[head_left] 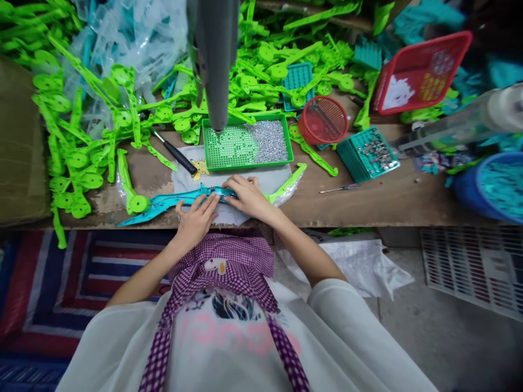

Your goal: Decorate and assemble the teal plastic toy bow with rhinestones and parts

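My left hand (196,215) and my right hand (247,196) press side by side on a long plastic toy piece (159,206) lying at the front of the wooden workbench (392,204). The piece is teal on its left end and lime green at its right tip (288,182). It rests on a white cloth (269,177). Just behind it stands a green tray (248,142) with a heap of small silver screws on its right half. A grey hanging tool (215,60) points down at the tray's left part.
Heaps of lime green plastic parts (93,125) cover the bench's left and back. A black-handled screwdriver (174,151) lies left of the tray. A round red basket (322,120), teal trays (370,153), a red basket (423,71) and a blue tub (490,185) stand right.
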`<action>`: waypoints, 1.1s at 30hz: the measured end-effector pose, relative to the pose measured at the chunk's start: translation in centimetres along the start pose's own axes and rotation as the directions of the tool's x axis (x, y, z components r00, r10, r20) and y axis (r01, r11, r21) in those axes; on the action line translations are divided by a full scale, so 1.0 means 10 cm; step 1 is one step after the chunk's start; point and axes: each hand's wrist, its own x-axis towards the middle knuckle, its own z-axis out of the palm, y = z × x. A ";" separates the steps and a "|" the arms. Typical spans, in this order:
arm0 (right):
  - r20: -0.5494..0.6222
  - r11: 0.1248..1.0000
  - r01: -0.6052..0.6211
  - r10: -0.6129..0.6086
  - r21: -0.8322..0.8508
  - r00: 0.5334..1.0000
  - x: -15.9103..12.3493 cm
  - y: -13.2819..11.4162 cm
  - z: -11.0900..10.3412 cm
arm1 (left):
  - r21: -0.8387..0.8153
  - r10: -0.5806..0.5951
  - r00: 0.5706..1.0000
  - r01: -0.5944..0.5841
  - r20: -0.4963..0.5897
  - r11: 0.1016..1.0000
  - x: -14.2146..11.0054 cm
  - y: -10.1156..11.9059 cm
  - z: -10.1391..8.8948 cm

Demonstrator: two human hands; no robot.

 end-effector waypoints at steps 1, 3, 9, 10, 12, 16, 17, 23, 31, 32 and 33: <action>-0.002 1.000 0.029 -0.029 0.007 1.000 -0.03 0.02 0.00 | -0.002 0.002 1.000 -0.002 0.009 1.000 0.01 -0.01 -0.01; -0.003 0.999 0.029 -0.029 0.031 1.000 -0.06 0.04 -0.01 | -0.009 0.010 1.000 -0.010 0.026 1.000 0.05 -0.02 -0.02; -0.004 0.970 -0.234 0.235 0.065 0.972 0.16 -0.01 0.02 | -0.011 0.037 0.998 -0.037 0.045 0.999 0.10 -0.02 -0.06; 0.024 0.964 -0.255 0.254 0.071 0.967 0.21 -0.01 0.01 | -0.007 0.044 0.998 -0.044 0.052 0.999 0.10 -0.01 -0.06; 0.095 0.958 -0.272 0.263 0.089 0.960 0.30 0.01 -0.02 | -0.002 0.051 0.997 -0.051 0.063 0.999 0.09 0.00 -0.07; 0.116 0.984 -0.083 0.065 0.156 0.991 0.23 0.14 -0.08 | -0.008 0.042 0.998 -0.042 0.052 0.999 0.08 0.02 -0.07; 0.093 0.987 -0.014 -0.001 0.159 0.996 0.16 0.18 -0.09 | -0.013 0.036 0.998 -0.036 0.045 0.999 0.08 0.02 -0.06; -0.013 0.999 0.041 -0.041 -0.012 0.999 -0.24 0.23 -0.01 | -0.026 0.024 1.000 -0.024 0.012 0.999 0.04 0.02 -0.01; 0.000 0.999 -0.032 0.032 -0.026 0.999 -0.21 0.15 0.03 | -0.022 -0.024 0.999 0.024 -0.022 0.999 0.01 0.04 0.08; 0.008 0.999 -0.050 0.050 -0.007 0.999 -0.22 0.15 0.00 | -0.023 -0.032 0.999 0.032 -0.025 0.999 0.01 0.04 0.10; 0.008 0.998 -0.056 0.056 0.038 0.998 -0.23 0.14 -0.04 | -0.024 -0.039 0.999 0.039 -0.027 0.999 0.00 0.04 0.11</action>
